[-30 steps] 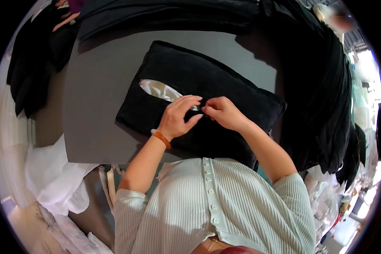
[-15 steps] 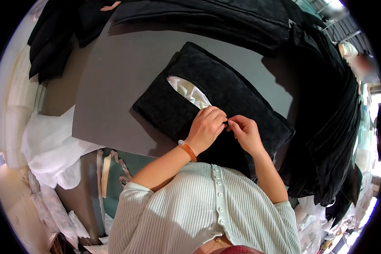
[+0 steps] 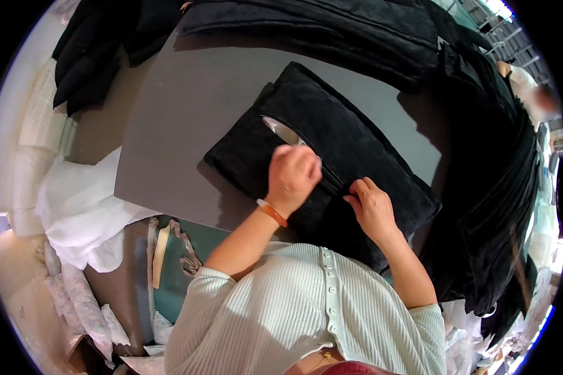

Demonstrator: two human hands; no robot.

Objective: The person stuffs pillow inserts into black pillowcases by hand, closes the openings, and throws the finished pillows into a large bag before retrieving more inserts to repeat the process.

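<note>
A black plush cushion (image 3: 350,125) lies at a slant on the grey table, with an opening along its top face. White inner material (image 3: 280,129) shows through the shortened opening. My left hand (image 3: 294,178), an orange bangle on its wrist, is closed at the near end of the gap; what its fingers pinch is hidden. Lower along the closed part of the seam, my right hand (image 3: 372,206) pinches the black fabric with thumb and fingers.
Black fabric (image 3: 313,31) is laid across the table's far edge, and more black cloth (image 3: 481,175) hangs on the right. White cloth (image 3: 75,206) drapes beside the grey table (image 3: 162,137) at left. Another person (image 3: 532,90) is at the far right.
My left hand has moved up along the seam, away from my right hand, and the gap showing white has become shorter. The view has shifted, so the table appears further right.
</note>
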